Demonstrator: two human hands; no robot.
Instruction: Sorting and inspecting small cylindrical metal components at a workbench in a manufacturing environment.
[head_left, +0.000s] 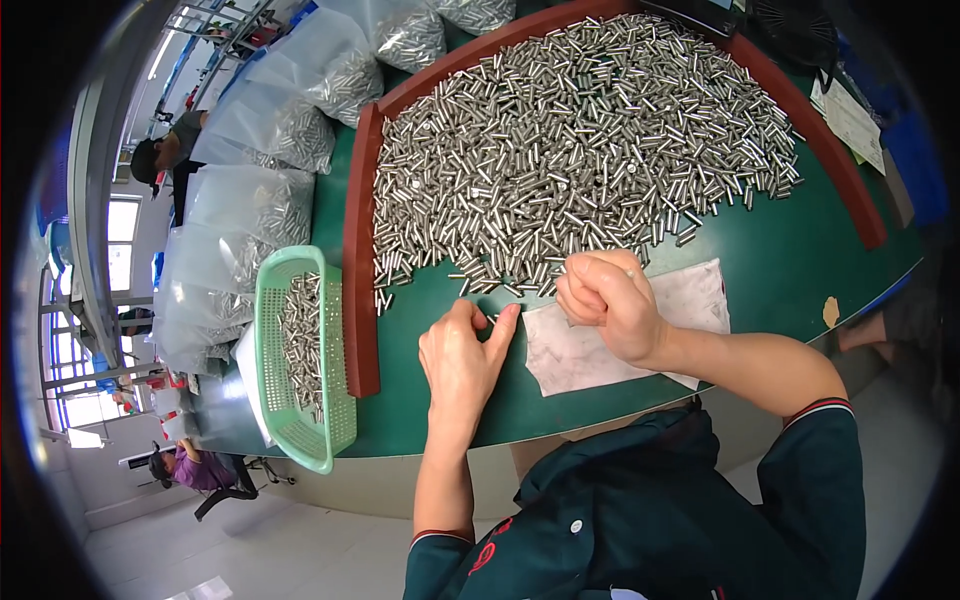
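Observation:
A wide heap of short, shiny metal pins [560, 150] covers the green table [400, 420]. At the heap's near edge is my left hand [458, 355], back up. Its thumb stands apart from the bent fingers, with a few loose pins by the gap; the fingertips are partly hidden. My right hand [615, 305] is closed in a fist above a stained white cloth [565, 355]. Whatever it holds is hidden inside the fist.
Dark red rails [362, 250] border the heap. Left of them sits a pale green plastic basket [335, 425] partly filled with pins. Clear bags [230, 205] of pins line the far left. Papers [850, 125] lie at the right. Two other people are in the left background.

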